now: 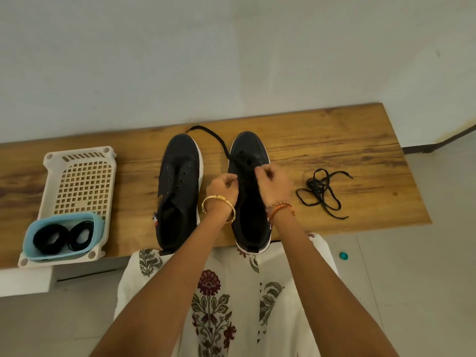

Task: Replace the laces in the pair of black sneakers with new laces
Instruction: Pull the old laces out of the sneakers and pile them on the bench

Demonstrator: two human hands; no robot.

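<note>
Wooden surface (pixel 334 140) runs across mid-frame. Two black sneakers stand side by side at centre, toes toward the top of the frame. Left sneaker (pixel 177 186) — eyelets bare, no lace in it. Right sneaker (pixel 251 202) — both hands at its eyelet area. Left hand (pixel 222 188): grip clenched, fingers curled at the shoe's left eyelet row; whether it pinches the lace cannot be told. Right hand (pixel 273 182): grip curled over the right eyelet row, contents likewise unclear. A black lace (pixel 213 136) trails from the right sneaker's front up and left between the two toes. Loose tangled lace (pixel 320 193) lies right of the shoes. Lower left: white basket (pixel 79 181) holding a blue tub (pixel 61 222) with two black coiled laces (pixel 64 237).
</note>
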